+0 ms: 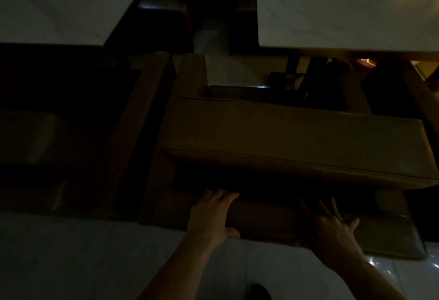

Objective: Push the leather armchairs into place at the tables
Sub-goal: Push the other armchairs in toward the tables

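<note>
A tan leather armchair [292, 140] stands right in front of me, its padded backrest top facing up and its seat turned toward the white table [332, 10] at the upper right. My left hand [212, 214] wraps over the chair's rear edge below the backrest, thumb underneath. To its right, my right hand [329, 225] lies flat on the same dark rear surface with its fingers spread. A second leather armchair [78, 138] sits in deep shadow on the left, before another white table [61, 7].
Pale glossy floor tiles [71, 257] run along the bottom. Dark table legs [294, 69] stand under the right table. Another dark seat [161, 5] shows between the two tables at the top. The scene is very dim.
</note>
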`<state>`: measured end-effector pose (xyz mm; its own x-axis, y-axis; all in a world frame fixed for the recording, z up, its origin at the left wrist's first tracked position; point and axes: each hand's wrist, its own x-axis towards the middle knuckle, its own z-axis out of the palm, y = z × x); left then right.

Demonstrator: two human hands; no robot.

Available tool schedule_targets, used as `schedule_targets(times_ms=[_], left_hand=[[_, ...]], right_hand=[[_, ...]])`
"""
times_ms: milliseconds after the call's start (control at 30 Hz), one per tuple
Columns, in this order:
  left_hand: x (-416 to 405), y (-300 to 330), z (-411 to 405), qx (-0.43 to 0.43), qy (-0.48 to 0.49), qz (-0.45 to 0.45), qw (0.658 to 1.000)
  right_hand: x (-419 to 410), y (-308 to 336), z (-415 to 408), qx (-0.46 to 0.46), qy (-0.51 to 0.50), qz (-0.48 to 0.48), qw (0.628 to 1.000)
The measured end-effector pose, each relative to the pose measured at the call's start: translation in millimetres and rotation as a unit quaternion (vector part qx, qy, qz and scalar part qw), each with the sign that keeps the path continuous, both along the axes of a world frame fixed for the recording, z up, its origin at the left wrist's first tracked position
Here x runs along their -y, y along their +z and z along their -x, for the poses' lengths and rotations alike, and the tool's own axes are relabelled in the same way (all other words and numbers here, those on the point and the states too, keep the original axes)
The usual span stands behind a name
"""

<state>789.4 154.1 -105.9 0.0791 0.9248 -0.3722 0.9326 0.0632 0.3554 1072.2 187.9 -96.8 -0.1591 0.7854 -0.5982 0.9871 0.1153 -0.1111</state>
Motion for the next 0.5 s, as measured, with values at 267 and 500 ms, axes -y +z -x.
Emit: schedule_targets(times_ms=[267,500], left_hand=[[-6.1,4.9,0.0,-0.01,-0.025,-0.002,1.0],[-7.6,9.1,-2.9,-0.002,-0.02,0.006,1.0]], right_hand=[[-5.2,3.0,2.1,-0.001,-0.002,0.021,1.0],[-5.8,-1.9,-0.3,-0.009,-0.007,0.017,1.0]])
